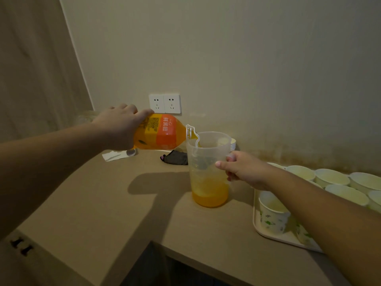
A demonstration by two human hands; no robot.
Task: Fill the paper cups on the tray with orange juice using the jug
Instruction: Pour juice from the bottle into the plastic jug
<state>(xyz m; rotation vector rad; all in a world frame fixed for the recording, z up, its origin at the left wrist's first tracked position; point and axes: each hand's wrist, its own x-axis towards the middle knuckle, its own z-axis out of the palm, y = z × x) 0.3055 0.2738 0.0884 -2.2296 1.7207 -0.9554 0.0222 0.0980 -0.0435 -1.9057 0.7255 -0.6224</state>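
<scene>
The jug, a clear plastic vessel, stands on the table just left of the tray; juice fills only its bottom portion. It is steadied by the right hand, whose fingers are curled round the handle side. The handle itself is hidden behind that hand. The juice bottle is gripped round its base end by the left hand and is tipped nearly level, its mouth at the jug's rim.

The jug is judged light at present and growing heavier as it fills; thin walls are likely to flex, so the handle is the proper hold. The bottle is judged smooth and heavy. The paper cups are judged light and easily tipped.

Several cups and part of the tray are covered by the right forearm or cut off at the frame edge; their count and contents cannot be determined. A dark object behind the jug cannot be identified.
</scene>
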